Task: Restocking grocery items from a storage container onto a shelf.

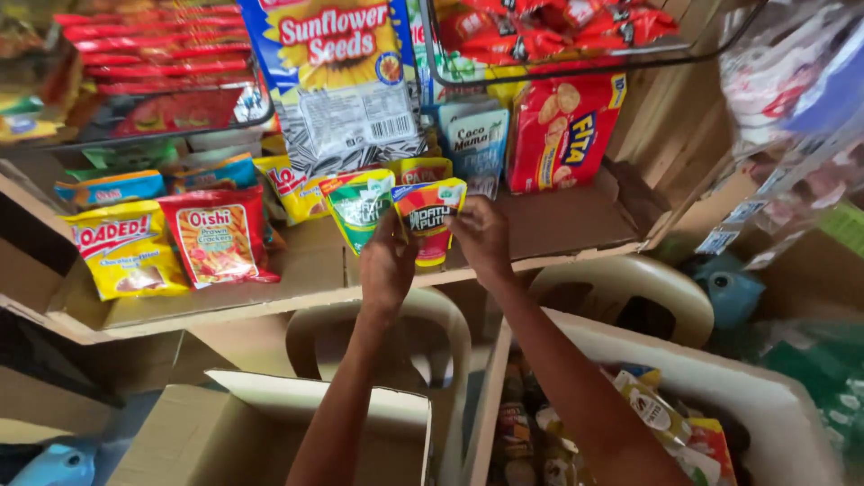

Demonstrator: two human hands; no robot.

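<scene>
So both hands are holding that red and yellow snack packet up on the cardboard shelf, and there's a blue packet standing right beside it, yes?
Not quite: the neighbouring packet is green, not blue. The head view shows the left hand and right hand both on the red and yellow snack packet at the cardboard shelf.
</scene>
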